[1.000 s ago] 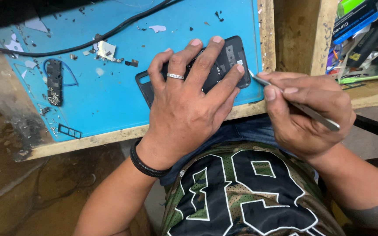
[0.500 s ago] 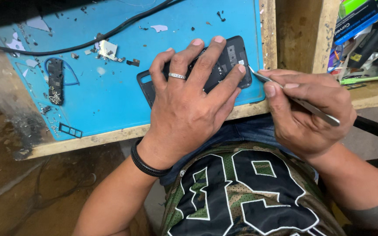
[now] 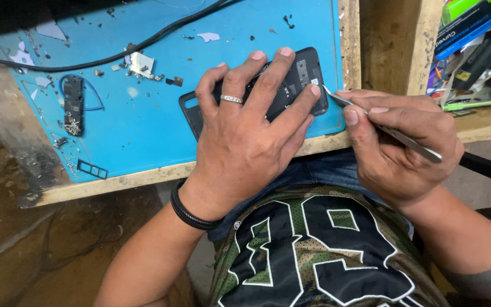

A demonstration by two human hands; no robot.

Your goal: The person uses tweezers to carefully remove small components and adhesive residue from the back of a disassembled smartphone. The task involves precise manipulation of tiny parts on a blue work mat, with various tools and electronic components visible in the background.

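Note:
A black opened phone point(image 3: 299, 74) lies on a blue work mat point(image 3: 154, 119) at the near edge of a wooden bench. My left hand point(image 3: 251, 131), with a silver ring and a black wristband, presses flat on the phone and covers most of it. My right hand point(image 3: 399, 142) pinches metal tweezers point(image 3: 393, 132) whose tip touches the phone's right edge, beside my left index fingertip.
A small black phone part with a blue wire point(image 3: 74, 105) lies at the mat's left, with loose screws and a card tray point(image 3: 91, 169) near it. A black cable point(image 3: 115, 54) crosses the mat's top. Cluttered tools and packets point(image 3: 473, 40) fill a shelf at right.
The tweezers' tip has edged slightly closer to the phone's right edge. My left hand stays pressed on the phone.

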